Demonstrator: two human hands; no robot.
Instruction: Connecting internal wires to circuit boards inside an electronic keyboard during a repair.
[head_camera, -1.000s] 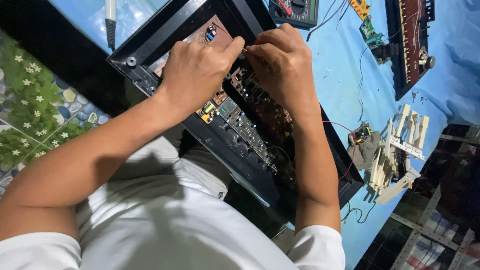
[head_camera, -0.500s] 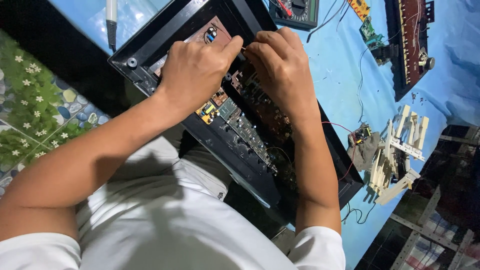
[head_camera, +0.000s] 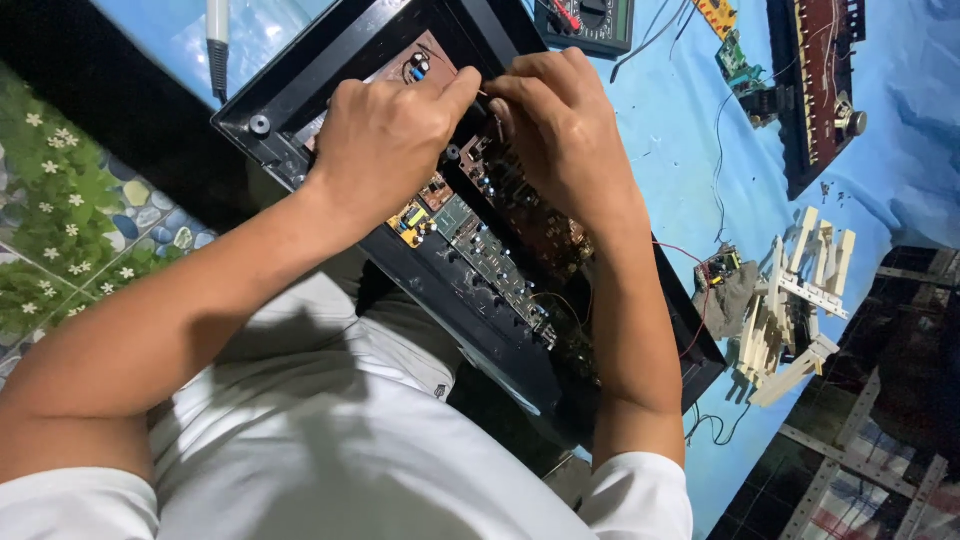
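Looking from left to right, I am starting at the flower-patterned mat at nine o'clock, then the pen-shaped tool lying at eleven o'clock on the blue sheet.

The open black chassis is running diagonally from twelve o'clock toward five o'clock, with its circuit boards exposed.

My left hand is resting on the upper end of the boards, fingers curled, thumb stretched toward the right hand. My right hand is meeting it just beside, at about twelve o'clock, fingertips pinched together. Something thin and dark is showing between the two hands, but I cannot tell what it is or which hand is gripping it.

Further right, a multimeter is sitting at one o'clock, a second dark board unit at two o'clock, and pale plastic parts at four o'clock.

Hazards, as I am judging them:
- Both hands are pressing close over small components; a slip could be bending a lead or cracking a joint.
- My right forearm is lying along the boards; dragging it could be snagging the thin red wire beside the chassis.
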